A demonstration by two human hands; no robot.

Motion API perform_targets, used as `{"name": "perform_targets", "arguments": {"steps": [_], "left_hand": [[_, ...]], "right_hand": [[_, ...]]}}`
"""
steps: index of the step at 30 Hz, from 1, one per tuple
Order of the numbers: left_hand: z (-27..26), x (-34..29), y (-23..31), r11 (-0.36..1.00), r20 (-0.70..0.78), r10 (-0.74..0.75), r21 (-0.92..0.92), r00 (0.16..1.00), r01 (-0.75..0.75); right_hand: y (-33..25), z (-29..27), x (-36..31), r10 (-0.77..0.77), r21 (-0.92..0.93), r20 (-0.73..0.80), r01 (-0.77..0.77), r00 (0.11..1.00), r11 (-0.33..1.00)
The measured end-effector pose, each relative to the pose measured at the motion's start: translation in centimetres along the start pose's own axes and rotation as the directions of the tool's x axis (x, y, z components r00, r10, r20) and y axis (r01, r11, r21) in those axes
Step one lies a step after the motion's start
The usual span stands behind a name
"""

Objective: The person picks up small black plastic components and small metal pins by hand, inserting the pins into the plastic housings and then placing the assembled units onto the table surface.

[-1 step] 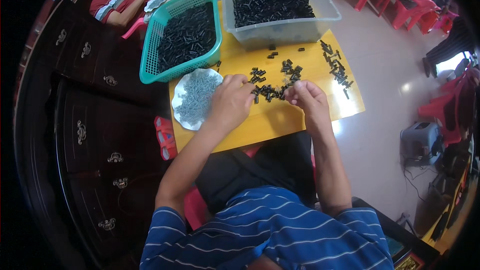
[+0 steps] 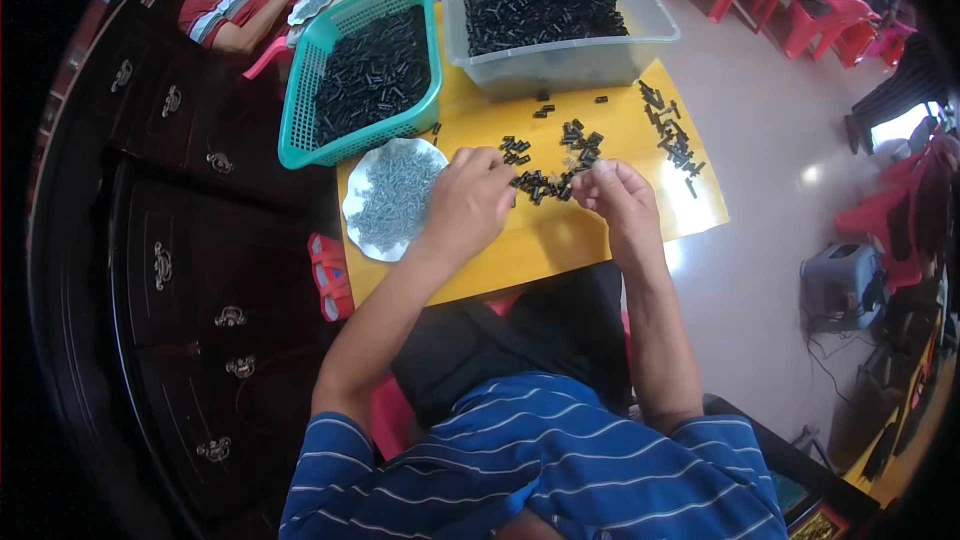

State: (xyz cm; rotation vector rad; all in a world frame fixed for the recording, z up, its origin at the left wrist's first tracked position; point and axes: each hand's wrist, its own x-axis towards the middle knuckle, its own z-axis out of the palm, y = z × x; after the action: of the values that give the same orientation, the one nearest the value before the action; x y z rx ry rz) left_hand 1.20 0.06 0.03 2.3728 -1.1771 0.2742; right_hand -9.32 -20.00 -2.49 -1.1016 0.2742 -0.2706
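Observation:
On the yellow tabletop (image 2: 690,210), a loose cluster of short black tubes (image 2: 545,187) lies between my two hands. My left hand (image 2: 472,202) is curled at the cluster's left edge, palm down, its fingertips mostly hidden. To its left, a white scalloped plate (image 2: 352,208) holds a heap of small silvery metal pins or screws (image 2: 395,195). My right hand (image 2: 620,195) pinches with thumb and forefinger at the cluster's right side; whatever is between them is too small to make out. More black tubes (image 2: 515,150) lie just beyond my hands.
Behind the plate stands a green basket (image 2: 290,120) full of black pieces. A translucent bin (image 2: 560,65) of them is beside it. Longer black pieces (image 2: 675,145) line the table's right edge. Dark drawers (image 2: 190,270) flank the left; a person (image 2: 240,10) sits beyond.
My left hand has shifted slightly to the right, over the edge of the black tubes. My right hand has barely moved and keeps its pinch.

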Motion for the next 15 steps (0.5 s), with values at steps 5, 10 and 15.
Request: {"name": "perform_targets", "arguments": {"steps": [5,10,15], "left_hand": [[3.0,2.9,1.8,0.992,0.023,0.114,-0.06,0.993,-0.112],[5.0,3.6,0.2,0.977,0.07,0.211,0.002,0.975,-0.211],[4.5,3.2,1.2,0.982,0.038,0.175,-0.077,0.984,-0.172]], "right_hand": [[-1.0,-0.6,-0.1,0.003,0.13,-0.14,0.016,0.99,0.991],[0.5,-1.2,0.5,0.034,0.027,-0.089,-0.031,0.995,0.999],[1.5,0.0,0.6,0.004,0.162,-0.01,-0.002,1.0,0.987]]}}
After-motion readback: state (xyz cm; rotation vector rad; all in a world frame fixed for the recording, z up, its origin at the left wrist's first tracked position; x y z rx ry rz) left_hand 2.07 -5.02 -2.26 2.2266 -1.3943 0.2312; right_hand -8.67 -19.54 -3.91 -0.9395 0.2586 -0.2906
